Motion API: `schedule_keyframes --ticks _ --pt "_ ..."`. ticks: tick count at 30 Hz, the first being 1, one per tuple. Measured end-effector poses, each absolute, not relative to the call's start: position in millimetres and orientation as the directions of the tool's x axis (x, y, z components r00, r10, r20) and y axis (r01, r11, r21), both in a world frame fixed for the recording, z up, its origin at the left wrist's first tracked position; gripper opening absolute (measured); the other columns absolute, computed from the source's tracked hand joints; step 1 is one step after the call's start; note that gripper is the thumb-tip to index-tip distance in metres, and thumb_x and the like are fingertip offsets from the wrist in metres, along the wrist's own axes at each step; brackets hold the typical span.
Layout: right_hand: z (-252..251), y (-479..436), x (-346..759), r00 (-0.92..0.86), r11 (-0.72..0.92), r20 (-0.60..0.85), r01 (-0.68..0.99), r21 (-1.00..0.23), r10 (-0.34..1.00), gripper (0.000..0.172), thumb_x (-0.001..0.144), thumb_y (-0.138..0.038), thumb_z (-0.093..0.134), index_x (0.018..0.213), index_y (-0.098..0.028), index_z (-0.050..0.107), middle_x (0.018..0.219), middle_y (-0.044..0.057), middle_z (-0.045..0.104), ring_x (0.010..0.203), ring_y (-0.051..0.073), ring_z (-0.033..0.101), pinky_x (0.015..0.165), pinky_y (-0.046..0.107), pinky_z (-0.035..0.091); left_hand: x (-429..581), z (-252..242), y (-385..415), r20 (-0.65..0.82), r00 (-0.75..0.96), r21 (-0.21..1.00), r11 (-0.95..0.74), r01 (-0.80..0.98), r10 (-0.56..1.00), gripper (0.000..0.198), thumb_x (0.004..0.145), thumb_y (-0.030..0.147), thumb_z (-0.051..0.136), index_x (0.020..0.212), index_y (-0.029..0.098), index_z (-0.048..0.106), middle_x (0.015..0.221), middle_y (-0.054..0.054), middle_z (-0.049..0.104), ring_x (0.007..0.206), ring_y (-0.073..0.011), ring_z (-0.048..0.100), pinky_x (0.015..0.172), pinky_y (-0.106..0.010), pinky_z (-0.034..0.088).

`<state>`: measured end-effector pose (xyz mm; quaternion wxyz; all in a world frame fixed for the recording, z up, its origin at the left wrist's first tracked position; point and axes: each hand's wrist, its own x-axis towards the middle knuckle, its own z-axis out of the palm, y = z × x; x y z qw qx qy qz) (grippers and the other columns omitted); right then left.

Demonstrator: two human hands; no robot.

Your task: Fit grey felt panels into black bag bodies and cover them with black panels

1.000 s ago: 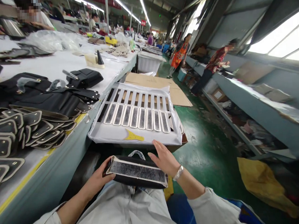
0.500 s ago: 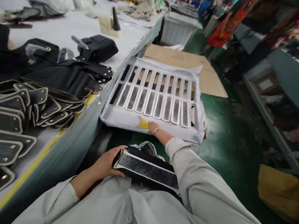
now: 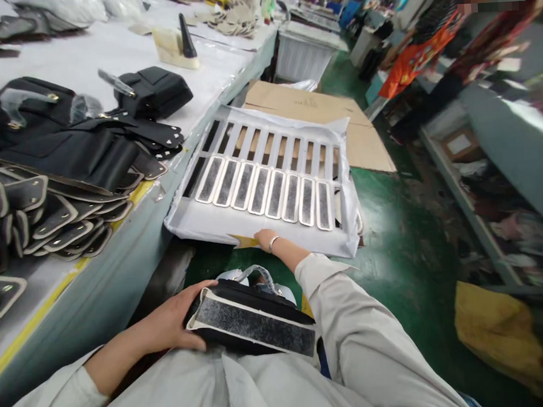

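Observation:
A black handbag (image 3: pixel 254 344) lies on my lap with a dark, pale-bordered panel facing up. My left hand (image 3: pixel 180 320) grips its left end, thumb on the near side and fingers over the far side. Its plastic-wrapped handle (image 3: pixel 262 275) points away from me. At the front edge of a white-covered slotted rack (image 3: pixel 273 234), my right hand (image 3: pixel 268 239) is closed on a flat yellow piece (image 3: pixel 246 240); its exact kind is unclear. On the rack stands a row of several dark strips (image 3: pixel 275 194) with whitish borders, just beyond that hand.
Black bag parts (image 3: pixel 68 147) and stacked pale-edged flaps (image 3: pixel 63 220) crowd the worktable (image 3: pixel 132 235) at left. A glue-stained container (image 3: pixel 170 48) stands farther back. Cardboard (image 3: pixel 307 104) lies behind the rack. A yellow sack (image 3: pixel 496 331) is at right; a person in orange (image 3: pixel 401 72) is beyond.
My right hand has drawn the yellow piece toward me, to the rack's front edge. My left hand still holds the handbag. The view has shifted slightly.

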<state>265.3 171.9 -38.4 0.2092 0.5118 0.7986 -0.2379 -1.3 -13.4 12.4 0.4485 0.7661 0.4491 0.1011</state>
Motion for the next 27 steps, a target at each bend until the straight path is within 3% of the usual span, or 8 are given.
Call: schedule_keyframes --ticks 4,7,11,13,17,21,24,27 --pt "20.2 136.0 330.7 -0.363 0.171 -0.565 0.915 -0.365 0.741 0.028 0.075 -0.024 0.07 0.1 -0.015 0.061 0.091 0.007 0.069 0.077 0.016 0.064 0.069 0.022 0.049 8.4 30.6 -10.5 -0.172 0.601 0.64 -0.376 0.671 0.78 0.111 0.06 0.048 0.076 0.148 0.026 0.012 0.152 -0.01 0.027 0.134 -0.0337 0.034 0.109 -0.045 0.031" --pt "63.0 75.3 392.8 -0.318 0.012 -0.536 0.868 -0.497 0.782 0.035 0.083 -0.04 0.059 0.106 -0.015 0.055 0.071 -0.001 0.063 0.056 0.009 0.058 0.053 0.017 0.044 52.2 47.8 -1.9 -0.125 0.763 0.579 -0.578 0.575 0.634 0.103 0.064 0.056 0.071 0.147 0.023 0.02 0.152 -0.009 0.027 0.137 -0.0322 0.028 0.113 -0.045 0.023" --pt "84.5 -28.4 449.0 -0.199 -0.169 -0.521 0.802 -0.574 0.83 0.052 0.095 -0.051 0.019 0.1 -0.013 0.054 0.052 -0.007 0.041 0.039 0.007 0.037 0.04 0.018 0.034 134.4 73.8 20.4 -0.373 0.889 0.684 -0.569 0.457 0.265 0.081 0.08 0.06 0.052 0.145 0.02 0.029 0.149 -0.008 0.034 0.134 -0.0271 0.035 0.111 -0.038 0.027" --pt "79.3 -72.9 459.5 -0.107 -0.294 -0.535 0.739 -0.607 0.838 0.065 0.094 -0.056 0.011 0.089 -0.013 0.059 0.051 -0.005 0.04 0.041 0.008 0.035 0.041 0.02 0.031 170.9 77.9 34.3 -0.469 0.88 0.745 -0.498 0.443 0.079 0.07 0.088 0.06 0.035 0.144 0.018 0.031 0.148 -0.008 0.036 0.133 -0.0247 0.037 0.11 -0.035 0.026" --pt "59.5 -124.2 450.9 0.0 -0.35 -0.54 0.761 -0.546 0.842 0.068 0.091 -0.062 0.02 0.077 -0.013 0.065 0.063 0.003 0.055 0.054 0.011 0.044 0.048 0.022 0.028 223.4 58.5 49.2 -0.462 0.878 0.83 -0.408 0.38 -0.122 0.064 0.09 0.06 0.028 0.139 0.021 0.041 0.141 -0.005 0.047 0.127 -0.0227 0.044 0.109 -0.032 0.027" --pt "51.0 -127.3 430.5 0.029 -0.271 -0.55 0.891 -0.363 0.834 0.06 0.093 -0.057 0.025 0.077 -0.016 0.065 0.07 0.006 0.064 0.06 0.013 0.053 0.052 0.024 0.027 246.7 24.4 44.2 -0.483 0.873 0.846 -0.293 0.445 -0.069 0.07 0.083 0.071 0.03 0.119 0.019 0.062 0.119 -0.006 0.065 0.106 -0.0242 0.059 0.099 -0.033 0.039" --pt "53.6 -115.1 419.2 0.053 -0.245 -0.505 0.914 -0.322 0.862 0.044 0.093 -0.051 0.034 0.088 -0.018 0.064 0.078 0.006 0.068 0.069 0.016 0.06 0.054 0.024 0.03 248.5 7.8 38.0 -0.464 0.88 0.872 -0.223 0.435 -0.097 0.077 0.082 0.074 0.018 0.112 0.022 0.065 0.116 -0.003 0.067 0.105 -0.0221 0.059 0.097 -0.032 0.039" --pt "56.9 -102.4 406.6 0.129 -0.26 -0.422 0.927 -0.27 0.898 0.036 0.094 -0.043 0.036 0.089 -0.019 0.062 0.083 0.006 0.069 0.075 0.018 0.063 0.059 0.025 0.035 246.1 0.7 34.2 -0.468 0.872 0.882 -0.013 0.471 -0.145 0.084 0.079 0.079 0.012 0.107 0.022 0.068 0.11 -0.003 0.069 0.101 -0.0226 0.06 0.093 -0.032 0.042"
